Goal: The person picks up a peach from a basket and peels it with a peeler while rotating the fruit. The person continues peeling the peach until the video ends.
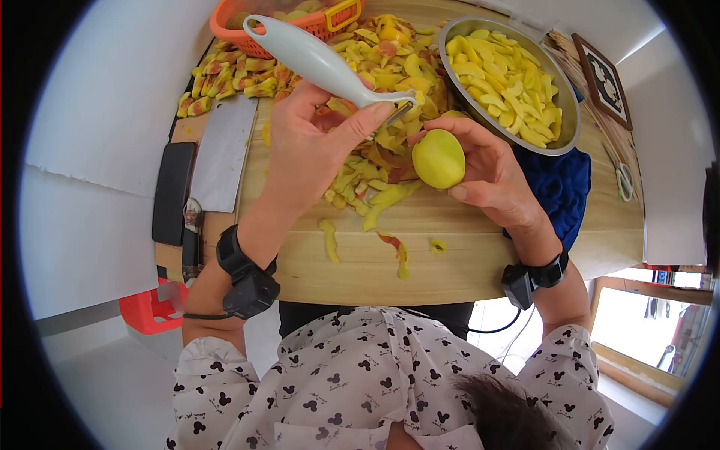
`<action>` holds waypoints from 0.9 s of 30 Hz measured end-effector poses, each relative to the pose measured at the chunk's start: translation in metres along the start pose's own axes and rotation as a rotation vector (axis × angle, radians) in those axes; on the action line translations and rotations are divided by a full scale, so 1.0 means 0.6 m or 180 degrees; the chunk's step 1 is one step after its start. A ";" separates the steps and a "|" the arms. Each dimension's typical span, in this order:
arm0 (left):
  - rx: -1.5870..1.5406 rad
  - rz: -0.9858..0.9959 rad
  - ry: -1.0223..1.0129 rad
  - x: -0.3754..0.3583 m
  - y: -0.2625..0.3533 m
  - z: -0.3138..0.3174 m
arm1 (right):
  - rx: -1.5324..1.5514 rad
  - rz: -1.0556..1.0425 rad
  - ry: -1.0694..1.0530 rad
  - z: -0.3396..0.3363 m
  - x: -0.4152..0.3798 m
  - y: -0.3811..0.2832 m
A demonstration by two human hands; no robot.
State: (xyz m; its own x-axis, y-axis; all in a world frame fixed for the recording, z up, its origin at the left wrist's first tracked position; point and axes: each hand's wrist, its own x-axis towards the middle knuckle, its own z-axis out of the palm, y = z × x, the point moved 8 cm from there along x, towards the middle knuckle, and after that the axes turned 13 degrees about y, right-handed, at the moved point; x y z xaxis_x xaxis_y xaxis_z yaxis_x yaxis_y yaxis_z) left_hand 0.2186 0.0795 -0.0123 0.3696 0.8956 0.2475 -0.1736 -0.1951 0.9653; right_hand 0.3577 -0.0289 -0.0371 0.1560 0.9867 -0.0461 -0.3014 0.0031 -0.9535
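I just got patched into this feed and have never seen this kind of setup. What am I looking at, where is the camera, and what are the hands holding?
There is no machine here: one camera sits on a person's head and looks down through a fisheye lens at their own two bare hands, each with a black band at the wrist. The left hand grips a pale peeler; the right hand holds a peeled yellow fruit. They work over a wooden board strewn with peel strips. A metal bowl of yellow slices stands at the right, an orange basket at the top, and a cleaver lies at the left. A blue cloth lies under the bowl.
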 end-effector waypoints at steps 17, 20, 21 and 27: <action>-0.0967 -0.0722 -0.0457 -0.011 -0.018 0.017 | -0.0106 0.0080 0.0111 -0.005 -0.001 0.005; -0.0842 -0.0568 -0.0590 -0.027 -0.004 0.034 | -0.0030 0.0041 0.0218 -0.010 0.001 0.007; -0.0910 -0.0616 -0.0686 -0.031 -0.003 0.040 | -0.0055 0.0024 0.0226 -0.010 0.001 0.005; -0.0844 -0.0610 -0.0897 -0.041 -0.009 0.053 | -0.0309 -0.0071 0.0242 -0.010 0.000 0.003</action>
State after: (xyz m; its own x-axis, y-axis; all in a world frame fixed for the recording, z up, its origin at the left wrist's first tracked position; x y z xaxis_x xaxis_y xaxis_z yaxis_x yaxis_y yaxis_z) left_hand 0.2395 0.0461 -0.0208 0.6464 0.7544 0.1145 -0.2926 0.1064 0.9503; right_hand 0.3626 -0.0300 -0.0406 0.2337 0.9713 -0.0437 -0.2052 0.0054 -0.9787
